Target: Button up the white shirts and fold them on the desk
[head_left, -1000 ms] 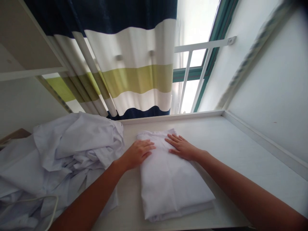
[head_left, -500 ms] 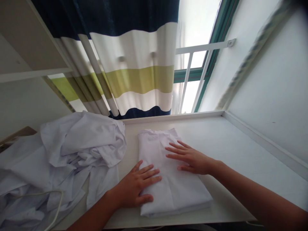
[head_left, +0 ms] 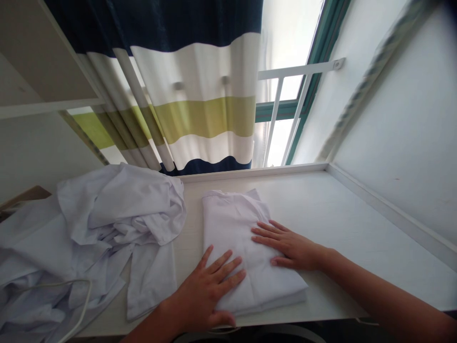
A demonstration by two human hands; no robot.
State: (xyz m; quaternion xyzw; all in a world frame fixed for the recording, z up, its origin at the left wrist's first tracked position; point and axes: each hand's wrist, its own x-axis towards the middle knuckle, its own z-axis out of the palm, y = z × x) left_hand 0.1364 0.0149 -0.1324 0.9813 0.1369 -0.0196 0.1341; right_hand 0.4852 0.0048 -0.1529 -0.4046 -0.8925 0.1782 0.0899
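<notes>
A folded white cloth garment [head_left: 228, 224] lies flat on the white tabletop [head_left: 307, 200], its layered edge showing at the near side. My left hand [head_left: 210, 288] rests on its near left part, fingers spread, the thumb at the near edge. On its right side lies my right hand [head_left: 285, 243], palm down with fingers stretched out. Neither hand grips anything. The exact kind of garment cannot be made out.
To the left is a loose heap of white cloth [head_left: 121, 205], with a pale cable [head_left: 87, 300] running over it. A raised rim [head_left: 257, 172] borders the back. Beyond it hang a striped curtain [head_left: 203, 114] and a white rail [head_left: 300, 70] before the window.
Both hands have slid a little towards me over the folded garment, the left one more. The garment's near edge has shifted slightly and its far right corner looks more rumpled.
</notes>
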